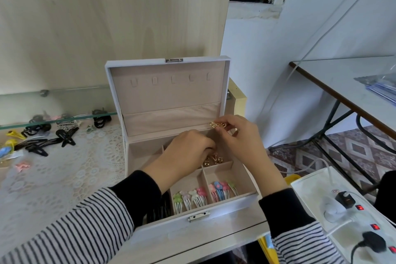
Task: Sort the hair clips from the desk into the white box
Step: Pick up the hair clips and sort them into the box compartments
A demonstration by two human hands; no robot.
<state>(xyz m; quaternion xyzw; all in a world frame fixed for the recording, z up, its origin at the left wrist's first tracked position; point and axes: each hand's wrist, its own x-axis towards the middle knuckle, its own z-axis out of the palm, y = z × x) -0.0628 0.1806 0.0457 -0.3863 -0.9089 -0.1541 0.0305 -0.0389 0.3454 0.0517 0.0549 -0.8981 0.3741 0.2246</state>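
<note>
Right hand (242, 137) pinches gold clip (216, 124) level, pointing left (above white box (231, 204))

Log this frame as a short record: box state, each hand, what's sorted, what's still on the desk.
box: white box open, lid upright
right hand: right hand pinches a gold clip above the rear compartment
left hand: left hand reaches down into the rear compartment, fingers curled; any grip is hidden
sorted: gold clips in the rear compartment; flower clips in two front compartments
still on desk: black clips left of the box
other: power strip at right
</note>
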